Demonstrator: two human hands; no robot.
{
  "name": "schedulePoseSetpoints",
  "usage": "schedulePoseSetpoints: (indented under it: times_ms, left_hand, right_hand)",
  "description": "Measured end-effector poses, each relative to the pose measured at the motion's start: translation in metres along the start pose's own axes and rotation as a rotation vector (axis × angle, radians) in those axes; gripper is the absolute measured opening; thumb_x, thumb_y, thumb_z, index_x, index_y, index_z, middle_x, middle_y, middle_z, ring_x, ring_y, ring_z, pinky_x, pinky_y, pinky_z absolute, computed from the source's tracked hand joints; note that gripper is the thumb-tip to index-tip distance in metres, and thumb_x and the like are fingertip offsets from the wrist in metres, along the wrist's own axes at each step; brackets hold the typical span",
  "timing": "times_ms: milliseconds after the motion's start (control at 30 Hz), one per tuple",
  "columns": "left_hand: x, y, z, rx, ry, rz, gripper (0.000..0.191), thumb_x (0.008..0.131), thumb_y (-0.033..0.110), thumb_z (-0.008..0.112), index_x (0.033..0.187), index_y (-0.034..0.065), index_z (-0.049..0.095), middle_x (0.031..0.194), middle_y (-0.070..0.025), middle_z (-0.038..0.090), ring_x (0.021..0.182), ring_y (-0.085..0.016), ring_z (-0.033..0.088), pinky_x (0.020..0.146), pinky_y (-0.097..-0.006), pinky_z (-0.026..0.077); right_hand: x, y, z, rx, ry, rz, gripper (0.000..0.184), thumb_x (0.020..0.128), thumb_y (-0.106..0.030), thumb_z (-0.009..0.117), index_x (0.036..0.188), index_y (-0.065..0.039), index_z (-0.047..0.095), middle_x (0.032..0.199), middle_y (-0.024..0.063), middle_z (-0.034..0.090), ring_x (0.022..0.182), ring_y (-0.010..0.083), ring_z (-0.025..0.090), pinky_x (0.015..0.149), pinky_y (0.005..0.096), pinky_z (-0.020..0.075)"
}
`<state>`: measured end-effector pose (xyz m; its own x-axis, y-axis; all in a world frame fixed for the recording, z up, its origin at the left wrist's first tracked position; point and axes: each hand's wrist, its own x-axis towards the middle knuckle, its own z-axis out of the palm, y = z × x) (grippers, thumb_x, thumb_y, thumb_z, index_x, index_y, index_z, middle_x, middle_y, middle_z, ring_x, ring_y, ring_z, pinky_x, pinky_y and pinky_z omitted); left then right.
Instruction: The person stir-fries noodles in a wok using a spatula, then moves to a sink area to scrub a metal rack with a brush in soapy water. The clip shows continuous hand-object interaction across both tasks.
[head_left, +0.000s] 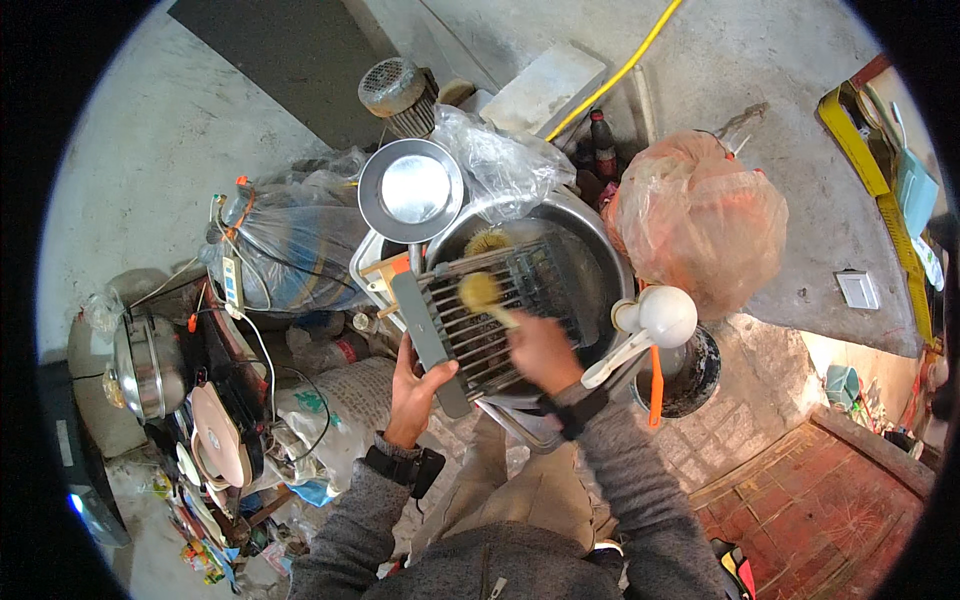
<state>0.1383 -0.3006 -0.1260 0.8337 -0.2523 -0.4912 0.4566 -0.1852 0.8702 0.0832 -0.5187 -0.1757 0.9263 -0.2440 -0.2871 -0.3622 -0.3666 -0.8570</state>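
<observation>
My left hand (411, 394) grips the grey end panel (431, 341) of a rack of parallel metal rods (487, 341), perhaps part of a grill. The rack lies tilted over a wide metal basin (621, 251), its far end dark. My right hand (541, 352), slightly blurred, holds a pale handle with a round yellow brush head (478, 291), which is over the rods. Another yellow bristly round thing (487, 241) shows just beyond the rack in the basin. A small metal pan (411, 191) sits at the basin's far left, its handle pointing towards me.
Right of the basin stand a white round-ended fixture (666, 318), a dark bucket (703, 394) with an orange handle and a bulging plastic bag (697, 225). At left are a bagged bundle (300, 244), a power strip (232, 281) with cables and a lidded pot (150, 367). An electric motor (397, 90) stands behind.
</observation>
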Motion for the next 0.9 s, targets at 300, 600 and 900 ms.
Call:
schedulePoseSetpoints:
  times_ms: [300,600,900]
  left_hand:
    - [-0.002,-0.002,0.008,0.013,-0.041,-0.029,0.095,0.082,0.014,0.077,0.155,-0.0047,0.019,0.133,-0.015,0.051,0.117,-0.022,0.053,0.099,-0.0351,0.045]
    - [-0.001,-0.01,0.009,0.033,0.005,0.041,0.102,0.078,0.018,0.081,0.152,-0.0122,0.018,0.133,-0.0188,0.051,0.113,-0.022,0.055,0.093,-0.0333,0.048]
    - [0.004,-0.004,0.018,0.016,0.007,0.033,0.098,0.079,0.015,0.08,0.153,-0.0081,0.019,0.13,-0.0167,0.052,0.111,-0.021,0.056,0.092,-0.0331,0.049]
  right_hand:
    - [-0.002,-0.022,0.021,0.05,-0.07,-0.175,0.038,0.085,-0.009,0.057,0.122,-0.006,0.066,0.079,0.0282,0.063,0.074,0.0452,0.064,0.069,0.0539,0.052]
    - [0.029,0.095,0.005,-0.359,0.129,0.01,0.021,0.092,-0.014,0.06,0.109,-0.005,0.067,0.086,0.0239,0.069,0.08,0.0458,0.066,0.071,0.0543,0.0538]
    - [-0.021,-0.013,0.018,-0.087,-0.002,-0.162,0.035,0.086,-0.009,0.058,0.12,-0.01,0.066,0.082,0.0263,0.066,0.075,0.0444,0.065,0.071,0.0544,0.0533]
